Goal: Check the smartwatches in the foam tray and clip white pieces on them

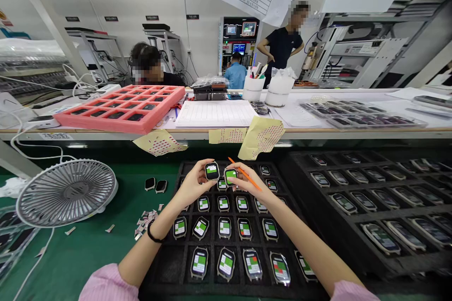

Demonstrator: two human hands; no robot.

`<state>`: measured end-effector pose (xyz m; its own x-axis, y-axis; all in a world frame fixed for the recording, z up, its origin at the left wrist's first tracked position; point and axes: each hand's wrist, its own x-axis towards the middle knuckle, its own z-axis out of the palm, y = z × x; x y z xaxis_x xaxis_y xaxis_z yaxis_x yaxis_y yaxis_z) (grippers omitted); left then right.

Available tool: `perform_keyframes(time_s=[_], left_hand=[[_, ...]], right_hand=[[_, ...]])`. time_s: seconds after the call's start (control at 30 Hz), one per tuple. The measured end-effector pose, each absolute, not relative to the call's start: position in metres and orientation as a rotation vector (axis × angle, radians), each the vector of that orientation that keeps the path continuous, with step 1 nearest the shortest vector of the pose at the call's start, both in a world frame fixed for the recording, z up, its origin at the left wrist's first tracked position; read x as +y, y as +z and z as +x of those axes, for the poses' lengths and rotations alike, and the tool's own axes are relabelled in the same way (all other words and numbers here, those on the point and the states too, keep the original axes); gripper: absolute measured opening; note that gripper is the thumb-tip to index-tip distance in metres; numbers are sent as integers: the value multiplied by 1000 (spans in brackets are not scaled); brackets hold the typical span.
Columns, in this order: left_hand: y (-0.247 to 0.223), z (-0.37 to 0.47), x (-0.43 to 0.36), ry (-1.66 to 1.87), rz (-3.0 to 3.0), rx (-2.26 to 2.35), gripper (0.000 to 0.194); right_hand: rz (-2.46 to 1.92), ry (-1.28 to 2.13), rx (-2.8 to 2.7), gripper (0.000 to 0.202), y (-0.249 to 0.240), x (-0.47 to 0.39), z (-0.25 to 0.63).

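My left hand (196, 181) is closed round the edges of a smartwatch (212, 170) without a strap, its screen facing me with a green band. In my right hand (252, 181) is a second smartwatch (230, 175) with a mostly green screen; the thumb lies against it. A thin orange stick, perhaps a pen (243, 173), is also held in that hand, slanting across the fingers. Both hands are above a black foam tray (165, 263), whose compartments hold rows of lit watches with green, white and some red blocks on their screens. My forearms hide part of the tray.
A grey fan (67, 193) stands left on the green mat, near small loose tags (144, 223) and two watch faces (155, 184). Another black tray of watches (367, 202) is at right. The shelf ahead bears a pink foam tray (141, 124). Several people are beyond it.
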<state>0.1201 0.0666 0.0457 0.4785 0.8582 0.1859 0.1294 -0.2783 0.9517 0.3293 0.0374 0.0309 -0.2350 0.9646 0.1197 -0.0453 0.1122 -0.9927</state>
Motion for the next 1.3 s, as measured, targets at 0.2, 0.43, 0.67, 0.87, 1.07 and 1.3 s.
perform_keyframes(time_s=[0.2, 0.43, 0.67, 0.87, 1.07, 1.3], left_hand=[[45, 120, 66, 959, 1819, 873, 46], [51, 126, 56, 1002, 2325, 809, 39], [37, 131, 53, 877, 2814, 975, 45], [50, 126, 59, 1131, 2853, 716, 39], [50, 126, 66, 1243, 2846, 558, 38], [46, 129, 67, 1324, 2764, 575, 34]], right_hand=[[-941, 1297, -1459, 32, 28, 38, 330], [-987, 1305, -1425, 34, 29, 34, 322], [-1023, 1001, -1650, 39, 25, 25, 313], [-757, 1497, -1386, 51, 42, 30, 318], [-671, 1832, -1161, 46, 42, 40, 322], [-718, 1801, -1115, 47, 48, 39, 321]])
